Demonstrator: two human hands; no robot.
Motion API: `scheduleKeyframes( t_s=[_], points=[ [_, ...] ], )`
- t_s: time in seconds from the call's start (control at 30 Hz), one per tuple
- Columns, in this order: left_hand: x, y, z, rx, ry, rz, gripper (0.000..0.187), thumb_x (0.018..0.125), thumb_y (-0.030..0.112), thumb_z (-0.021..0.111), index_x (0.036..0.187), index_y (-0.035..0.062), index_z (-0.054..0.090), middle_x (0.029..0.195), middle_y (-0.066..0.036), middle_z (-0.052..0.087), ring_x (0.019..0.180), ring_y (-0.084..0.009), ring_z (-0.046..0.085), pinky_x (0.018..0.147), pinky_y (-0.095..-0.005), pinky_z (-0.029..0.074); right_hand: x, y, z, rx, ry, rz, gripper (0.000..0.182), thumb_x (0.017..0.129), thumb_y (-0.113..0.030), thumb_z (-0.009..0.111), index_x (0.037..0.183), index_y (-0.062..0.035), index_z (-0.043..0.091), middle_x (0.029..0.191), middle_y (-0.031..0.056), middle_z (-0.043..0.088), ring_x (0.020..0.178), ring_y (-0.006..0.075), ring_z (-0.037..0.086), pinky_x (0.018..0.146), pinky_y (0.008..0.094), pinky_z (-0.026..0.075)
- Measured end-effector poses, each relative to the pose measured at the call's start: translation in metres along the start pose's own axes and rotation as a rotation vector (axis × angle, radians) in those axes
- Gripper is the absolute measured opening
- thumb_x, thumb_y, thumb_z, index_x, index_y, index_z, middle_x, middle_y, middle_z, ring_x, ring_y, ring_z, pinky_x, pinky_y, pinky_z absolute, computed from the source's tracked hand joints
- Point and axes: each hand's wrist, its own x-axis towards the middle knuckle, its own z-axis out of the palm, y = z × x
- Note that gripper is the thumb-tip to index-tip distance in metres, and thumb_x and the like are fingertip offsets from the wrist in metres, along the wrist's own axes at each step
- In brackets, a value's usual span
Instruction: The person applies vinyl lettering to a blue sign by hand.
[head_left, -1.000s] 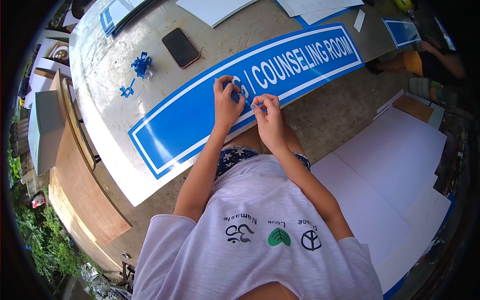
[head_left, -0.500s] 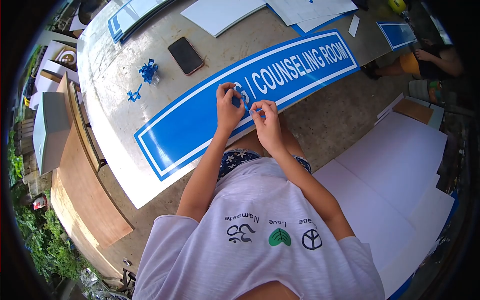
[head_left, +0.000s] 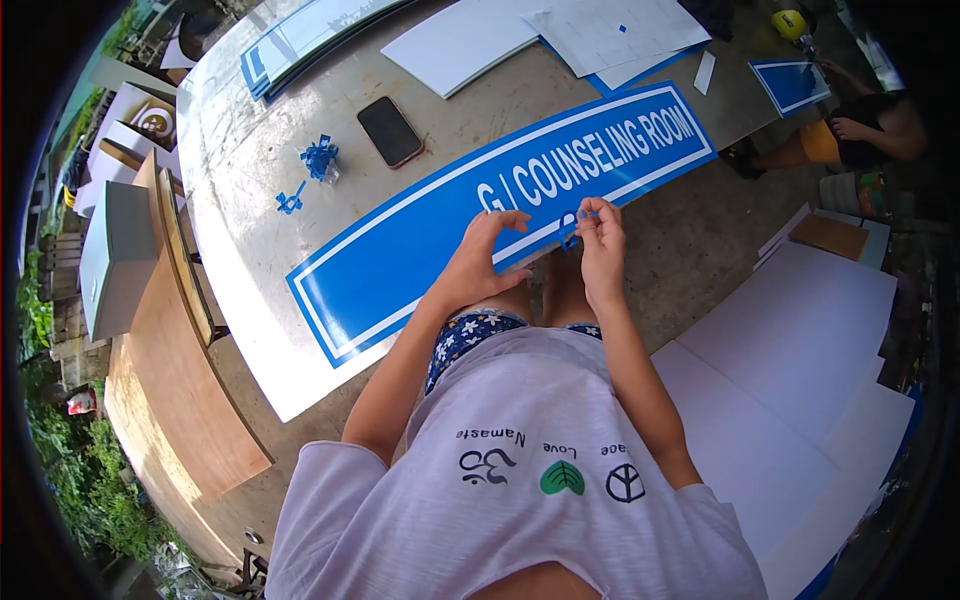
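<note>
A long blue sign [head_left: 400, 270] with a white border and white letters, partly reading "COUNSELING ROOM", lies across the table in front of me. My left hand [head_left: 482, 262] hovers over its near edge, thumb and fingers apart, holding nothing. To its right, my right hand [head_left: 603, 248] pinches a thin curled blue strip [head_left: 568, 232], which looks like peeled vinyl film. Left of the sign lie a crumpled bunch of blue scraps [head_left: 319, 158] and a smaller blue scrap [head_left: 290, 199].
A phone [head_left: 390, 131] lies beyond the sign on the table [head_left: 240, 250]. White sheets [head_left: 460, 45] and stacked panels [head_left: 320, 40] sit farther back. Large white boards [head_left: 770, 400] are at right, plywood [head_left: 190, 400] at left. Another person [head_left: 870, 128] sits at far right.
My hands were close together over the sign and have moved apart. The left has opened; the right has shifted right with the blue strip. The view has tilted slightly.
</note>
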Motion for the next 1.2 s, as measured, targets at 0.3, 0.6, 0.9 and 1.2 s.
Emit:
scheduleKeyframes(
  t_s=[0.3, 0.6, 0.9, 1.2],
  points=[
    [-0.004, 0.031, 0.0, 0.088, 0.299, 0.044, 0.018, 0.075, 0.007, 0.074, 0.092, 0.0076, 0.067, 0.091, -0.004, 0.064, 0.089, -0.0225, 0.059, 0.089, -0.0364, 0.04, -0.029, -0.036, -0.002, -0.094, -0.256, -0.068, 0.009, 0.088, -0.008, 0.063, 0.093, -0.0003, 0.063, 0.106, 0.0067, 0.051, 0.086, 0.0139, 0.052, 0.078, 0.0269, 0.044],
    [-0.01, 0.015, -0.025, 0.104, 0.412, -0.037, 0.008, 0.079, 0.011, 0.071, 0.083, 0.0068, 0.066, 0.085, -0.004, 0.063, 0.083, -0.0228, 0.057, 0.088, -0.0375, 0.038, -0.039, -0.037, 0.001, 0.089, -0.346, -0.095, 0.031, 0.092, -0.007, 0.058, 0.123, -0.0062, 0.05, 0.126, 0.0061, 0.04, 0.086, 0.0086, 0.049, 0.083, 0.0244, 0.044],
    [-0.005, -0.127, -0.195, 0.092, 0.922, -0.409, 0.021, 0.088, 0.02, 0.067, 0.094, -0.0001, 0.066, 0.086, -0.007, 0.066, 0.079, -0.0137, 0.06, 0.075, -0.0271, 0.047, -0.056, -0.006, -0.038, 0.164, -0.211, 0.064, 0.027, 0.092, -0.005, 0.057, 0.119, -0.0034, 0.053, 0.119, 0.0035, 0.05, 0.087, 0.0069, 0.048, 0.084, 0.0223, 0.042],
    [0.004, -0.219, -0.246, 0.63, 0.746, -0.379, 0.031, 0.071, 0.015, 0.075, 0.101, 0.0129, 0.067, 0.107, -0.014, 0.06, 0.101, -0.0302, 0.059, 0.09, -0.0397, 0.046, -0.088, 0.036, -0.086, 0.126, -0.114, 0.191, 0.031, 0.092, -0.006, 0.054, 0.123, -0.004, 0.052, 0.111, -0.0002, 0.055, 0.084, 0.0054, 0.05, 0.084, 0.0215, 0.043]
  ],
)
